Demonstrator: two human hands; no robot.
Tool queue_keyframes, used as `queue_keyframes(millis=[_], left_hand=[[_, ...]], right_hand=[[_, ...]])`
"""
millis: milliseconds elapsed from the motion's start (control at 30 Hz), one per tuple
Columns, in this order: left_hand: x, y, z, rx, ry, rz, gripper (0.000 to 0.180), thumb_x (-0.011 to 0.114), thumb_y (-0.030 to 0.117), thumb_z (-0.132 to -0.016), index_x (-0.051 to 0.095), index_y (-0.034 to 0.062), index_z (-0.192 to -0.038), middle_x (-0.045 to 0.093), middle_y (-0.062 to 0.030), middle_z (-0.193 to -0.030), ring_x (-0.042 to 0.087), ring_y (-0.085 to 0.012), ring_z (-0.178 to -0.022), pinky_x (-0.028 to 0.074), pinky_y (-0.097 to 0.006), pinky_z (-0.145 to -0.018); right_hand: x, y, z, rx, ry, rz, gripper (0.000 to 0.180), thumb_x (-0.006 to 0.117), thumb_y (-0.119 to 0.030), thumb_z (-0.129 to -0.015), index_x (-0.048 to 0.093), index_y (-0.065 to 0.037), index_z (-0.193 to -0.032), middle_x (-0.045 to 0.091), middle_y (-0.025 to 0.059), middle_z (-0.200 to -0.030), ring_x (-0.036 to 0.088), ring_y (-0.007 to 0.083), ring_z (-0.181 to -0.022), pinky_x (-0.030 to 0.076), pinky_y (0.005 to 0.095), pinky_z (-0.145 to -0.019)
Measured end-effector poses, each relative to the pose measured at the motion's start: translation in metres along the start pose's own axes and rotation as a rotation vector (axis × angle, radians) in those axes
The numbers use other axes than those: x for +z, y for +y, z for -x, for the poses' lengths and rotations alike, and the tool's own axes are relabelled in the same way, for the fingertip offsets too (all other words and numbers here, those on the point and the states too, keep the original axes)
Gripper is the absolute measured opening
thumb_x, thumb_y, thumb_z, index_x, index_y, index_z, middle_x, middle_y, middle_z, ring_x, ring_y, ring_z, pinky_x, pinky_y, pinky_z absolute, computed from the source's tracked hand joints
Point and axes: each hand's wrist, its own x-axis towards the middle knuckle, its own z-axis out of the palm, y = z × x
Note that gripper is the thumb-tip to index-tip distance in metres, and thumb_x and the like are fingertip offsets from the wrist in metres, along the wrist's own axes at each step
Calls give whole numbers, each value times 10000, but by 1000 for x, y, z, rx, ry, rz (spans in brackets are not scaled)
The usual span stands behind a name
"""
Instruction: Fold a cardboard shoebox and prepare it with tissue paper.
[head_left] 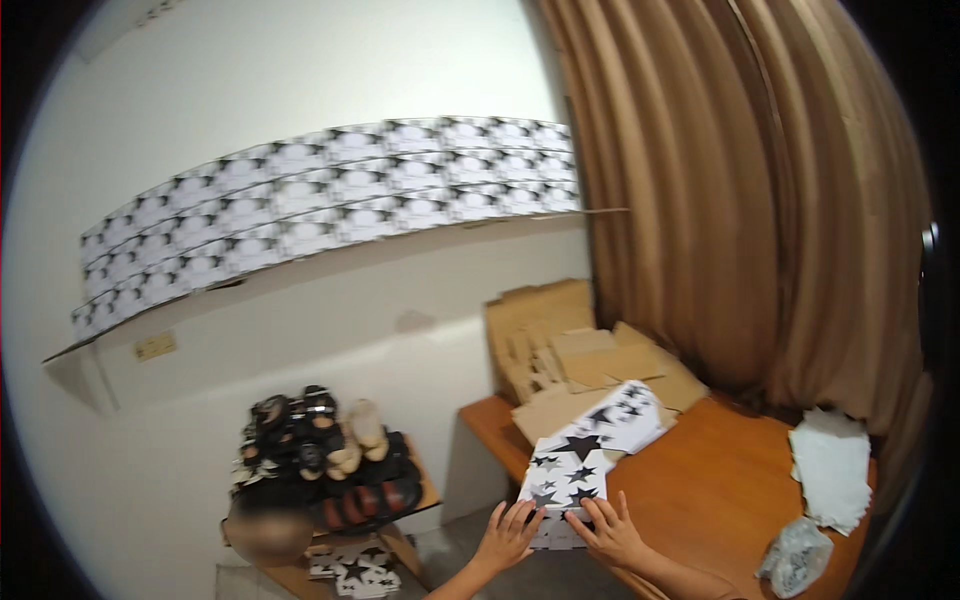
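Note:
A white cardboard box (pixel 562 478) printed with black and grey stars stands at the near left edge of the wooden table. My left hand (pixel 508 535) is at its near left corner, fingertips bent against the card. On the near right side my right hand (pixel 610 532) presses its fingers on the top edge, with the thumb toward the front. Both hands grip the box from its two sides; their undersides are hidden. Right behind it lies a white star-printed card piece (pixel 632 418), leaning on brown cardboard; whether it joins the box I cannot tell.
Brown cardboard pieces (pixel 590 360) are heaped at the table's (pixel 700 490) back. White sheets (pixel 832 470) and a clear plastic bag (pixel 797 556) lie right. Several shoes (pixel 310 440) crowd a low stand at left, beside a blurred round shape. Patterned boxes (pixel 330 185) line a wall shelf.

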Motion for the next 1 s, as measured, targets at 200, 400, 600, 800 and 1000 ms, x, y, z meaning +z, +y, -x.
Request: queue_keyframes(millis=[200,400,600,800,1000], left_hand=[[-123,-75,119,-290,-65,-326,923,749,395,-540,379,131,-1343,384,-74,-1296,343,-212,-1201,281,-402,-985],[-244,-133,227,-482,-120,-566,912,753,359,-555,368,137,-1351,386,-73,-1285,348,-203,-1202,287,-405,-979],[-330,-159,330,-683,-158,-767,909,752,345,-563,359,143,-1357,387,-72,-1293,351,-204,-1206,299,-410,-963],[-375,-187,426,-820,-223,-896,852,724,306,-590,373,150,-1350,397,-77,-1293,379,-214,-1186,321,-406,-947],[-439,-263,504,-821,-226,-970,924,765,340,-535,368,155,-1348,393,-82,-1289,357,-221,-1198,315,-411,-941]], right_hand=[[18,-122,-125,-264,245,-128,577,573,-184,-700,480,-213,-1268,428,123,-1225,423,274,-1119,139,640,-1014],[-4,-264,-236,-408,377,-407,640,619,-175,-630,485,-220,-1254,430,116,-1225,428,276,-1120,128,644,-1013],[-30,-392,-314,-608,439,-593,531,547,-185,-764,458,-213,-1287,450,110,-1221,429,266,-1130,155,635,-1003],[-16,-524,-361,-693,516,-731,501,514,-183,-789,457,-219,-1286,451,109,-1231,423,265,-1145,178,651,-987],[-33,-628,-444,-743,643,-652,456,539,-188,-771,509,-232,-1224,452,111,-1225,417,260,-1138,164,658,-984]])
